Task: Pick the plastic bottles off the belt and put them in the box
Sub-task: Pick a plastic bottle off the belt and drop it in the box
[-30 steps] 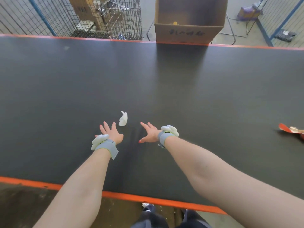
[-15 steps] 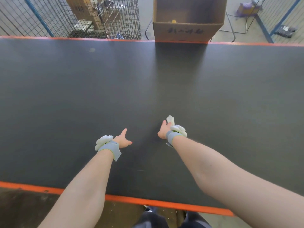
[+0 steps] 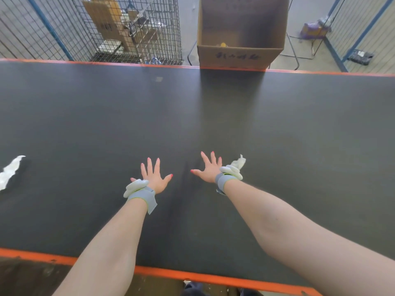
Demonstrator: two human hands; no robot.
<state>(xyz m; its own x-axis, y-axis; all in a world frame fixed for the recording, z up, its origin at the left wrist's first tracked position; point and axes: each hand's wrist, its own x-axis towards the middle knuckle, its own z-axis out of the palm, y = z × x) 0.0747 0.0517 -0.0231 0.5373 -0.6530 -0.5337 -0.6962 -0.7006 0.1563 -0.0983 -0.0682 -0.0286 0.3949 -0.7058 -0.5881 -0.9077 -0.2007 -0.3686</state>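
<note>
My left hand (image 3: 154, 177) and my right hand (image 3: 208, 169) hover over the dark belt (image 3: 213, 116) with fingers spread, holding nothing. A small white scrap (image 3: 239, 162) lies on the belt just right of my right wrist. Another white crumpled piece (image 3: 9, 171) lies at the belt's left edge of view. The open cardboard box (image 3: 240, 55) stands beyond the belt's far edge, with something yellow inside. No plastic bottle shows on the belt.
An orange rail (image 3: 192, 276) borders the belt on the near side and another on the far side. A wire cage (image 3: 128, 28) with cardboard stands behind the belt at the left. Blue-framed mesh fencing (image 3: 363, 28) is at the back right.
Both hands went from curled to spread flat. The white scrap drifted rightward past my right hand. A new white piece came into view at the left.
</note>
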